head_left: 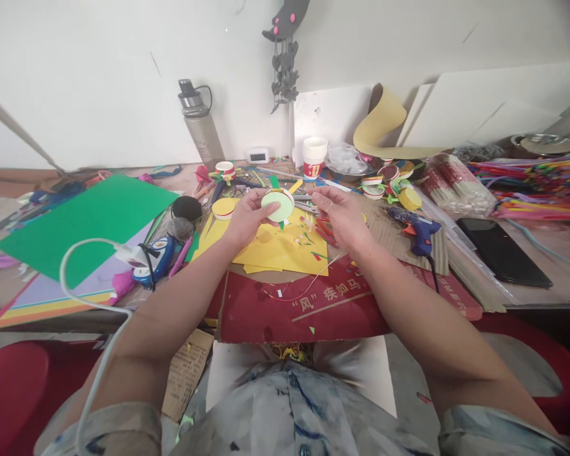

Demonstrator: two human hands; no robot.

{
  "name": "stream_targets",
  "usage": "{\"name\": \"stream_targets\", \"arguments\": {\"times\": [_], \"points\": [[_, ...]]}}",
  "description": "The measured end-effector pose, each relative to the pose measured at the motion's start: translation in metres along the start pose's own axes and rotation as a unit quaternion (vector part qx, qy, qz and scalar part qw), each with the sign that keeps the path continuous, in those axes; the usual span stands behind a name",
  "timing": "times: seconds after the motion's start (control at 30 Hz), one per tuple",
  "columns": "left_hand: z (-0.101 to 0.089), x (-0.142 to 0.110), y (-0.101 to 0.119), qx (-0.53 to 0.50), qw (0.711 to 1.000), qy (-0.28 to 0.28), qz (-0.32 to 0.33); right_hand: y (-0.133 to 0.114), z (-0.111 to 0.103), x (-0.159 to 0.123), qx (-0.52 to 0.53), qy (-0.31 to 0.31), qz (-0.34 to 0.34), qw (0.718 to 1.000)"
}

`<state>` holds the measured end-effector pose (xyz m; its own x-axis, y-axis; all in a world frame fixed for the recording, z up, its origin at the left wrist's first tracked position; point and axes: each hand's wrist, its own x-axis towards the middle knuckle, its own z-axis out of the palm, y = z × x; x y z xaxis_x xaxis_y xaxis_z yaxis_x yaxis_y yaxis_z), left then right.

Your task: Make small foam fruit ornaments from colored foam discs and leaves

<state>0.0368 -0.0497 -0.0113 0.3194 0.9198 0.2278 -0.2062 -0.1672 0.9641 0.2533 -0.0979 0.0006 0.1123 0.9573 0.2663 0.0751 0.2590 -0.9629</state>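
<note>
My left hand [247, 218] is closed on a round paper craft piece [277, 206] with a pale green face, a white rim, green tabs and a yellow strip at its upper right. The thumb presses on the pale green face. To its right, my right hand [339, 212] has its thumb and forefinger pinched together near a thin grey tool; what the fingertips hold is too small to make out. Below both hands lie yellow paper sheets [266, 252], with small green, red and white scraps on them. A yellow-topped round piece [223, 208] rests beside my left wrist.
Green sheets [90, 221] and a blue device [154, 261] with a white cable lie left. A glue gun [420, 234] and a black phone [503, 251] lie right. Behind stand a bottle [201, 126] and paper cups [314, 157]. A red board [294, 310] lines the front edge.
</note>
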Motion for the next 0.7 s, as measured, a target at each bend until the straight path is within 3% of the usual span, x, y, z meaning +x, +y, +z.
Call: {"name": "stream_targets", "arguments": {"times": [0.17,0.27,0.43,0.57,0.7], "points": [[-0.007,0.005,0.002,-0.044,0.998,0.046,0.002,0.002,-0.006,0.004,-0.083,-0.04,-0.015,0.996],[-0.011,0.008,0.002,-0.059,0.996,0.063,-0.011,0.0,-0.004,-0.002,-0.136,-0.129,-0.009,0.982],[-0.014,0.01,-0.002,-0.061,0.997,0.044,-0.011,0.001,0.004,-0.015,-0.238,-0.27,-0.007,0.933],[-0.013,0.009,-0.001,-0.079,0.996,0.034,-0.017,0.004,0.011,-0.021,-0.346,-0.264,-0.027,0.9],[-0.009,0.007,0.001,-0.102,0.994,0.039,-0.025,-0.002,0.016,-0.024,-0.405,-0.282,0.02,0.87]]}}
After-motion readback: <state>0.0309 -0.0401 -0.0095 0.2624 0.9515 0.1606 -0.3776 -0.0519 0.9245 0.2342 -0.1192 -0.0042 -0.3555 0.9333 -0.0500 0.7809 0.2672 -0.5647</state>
